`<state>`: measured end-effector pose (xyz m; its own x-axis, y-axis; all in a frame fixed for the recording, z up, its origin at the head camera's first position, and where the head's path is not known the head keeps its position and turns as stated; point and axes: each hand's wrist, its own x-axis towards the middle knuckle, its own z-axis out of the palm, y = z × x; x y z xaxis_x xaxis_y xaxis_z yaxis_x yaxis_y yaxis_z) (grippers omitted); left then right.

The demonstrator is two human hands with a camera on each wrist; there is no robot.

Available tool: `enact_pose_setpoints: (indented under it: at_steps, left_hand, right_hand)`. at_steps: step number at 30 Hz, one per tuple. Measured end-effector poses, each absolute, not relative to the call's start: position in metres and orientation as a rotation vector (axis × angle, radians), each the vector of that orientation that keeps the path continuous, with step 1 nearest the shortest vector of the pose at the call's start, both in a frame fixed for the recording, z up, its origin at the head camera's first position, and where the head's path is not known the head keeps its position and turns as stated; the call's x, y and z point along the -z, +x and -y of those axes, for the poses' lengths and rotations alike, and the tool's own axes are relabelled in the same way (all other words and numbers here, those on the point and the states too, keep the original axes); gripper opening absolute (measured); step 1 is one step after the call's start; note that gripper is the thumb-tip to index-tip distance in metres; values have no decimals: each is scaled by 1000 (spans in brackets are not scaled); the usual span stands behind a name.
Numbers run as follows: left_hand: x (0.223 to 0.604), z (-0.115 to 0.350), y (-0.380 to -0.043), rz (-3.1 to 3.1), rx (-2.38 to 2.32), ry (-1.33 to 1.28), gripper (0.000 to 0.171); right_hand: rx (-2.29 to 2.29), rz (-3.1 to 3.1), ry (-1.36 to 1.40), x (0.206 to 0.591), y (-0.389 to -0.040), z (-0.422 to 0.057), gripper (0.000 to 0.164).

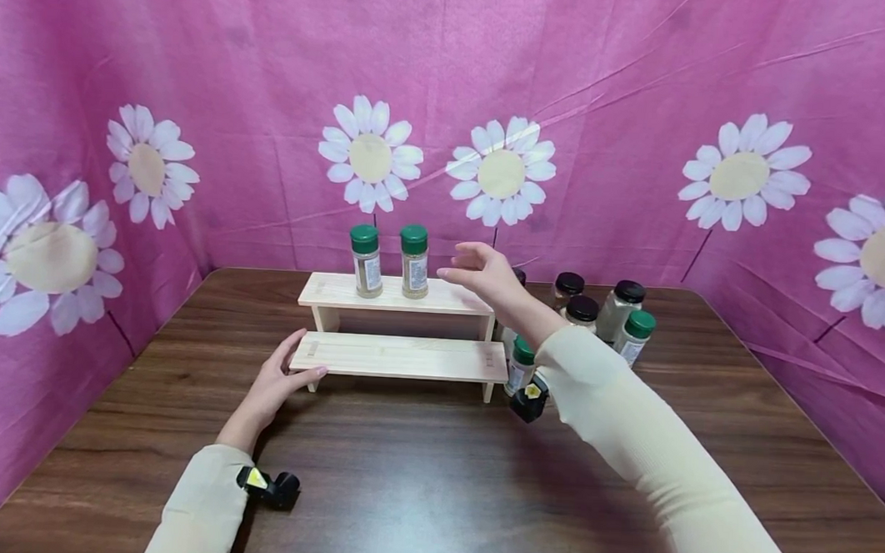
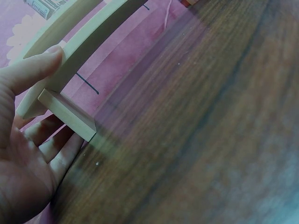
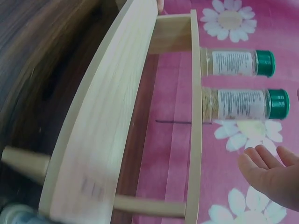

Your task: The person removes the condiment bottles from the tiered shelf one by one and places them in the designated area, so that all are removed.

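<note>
A two-tier wooden shelf rack stands on the table. My left hand grips the left end of its lower tier; in the left wrist view the thumb lies over the board's edge and the fingers reach behind a leg. Two green-capped spice jars stand upright on the upper tier: one to the left, the other closer to the middle. Just right of that second jar, my right hand hovers above the upper tier with loosely bent fingers, holding nothing. In the right wrist view a gap separates its fingertips from the jars.
Right of the rack stand several more jars, among them a black-capped jar, a green-capped jar and another green-capped jar beside the lower tier. My right forearm partly hides this group. A pink flowered cloth hangs behind the table.
</note>
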<state>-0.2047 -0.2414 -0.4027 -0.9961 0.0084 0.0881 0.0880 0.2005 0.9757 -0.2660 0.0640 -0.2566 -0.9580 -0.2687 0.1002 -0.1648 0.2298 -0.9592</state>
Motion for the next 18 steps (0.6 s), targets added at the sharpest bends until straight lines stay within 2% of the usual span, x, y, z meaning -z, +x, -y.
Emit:
enact_pose_setpoints:
  at_steps: [12, 18]
  left_hand:
    - [404, 241, -205, 2364, 1956, -101, 77]
    - [405, 242, -206, 2367, 1948, -109, 78]
  right_hand:
    - [2072, -2346, -214, 272, -273, -23, 56]
    - [2150, -2372, -196, 279, -277, -11, 53]
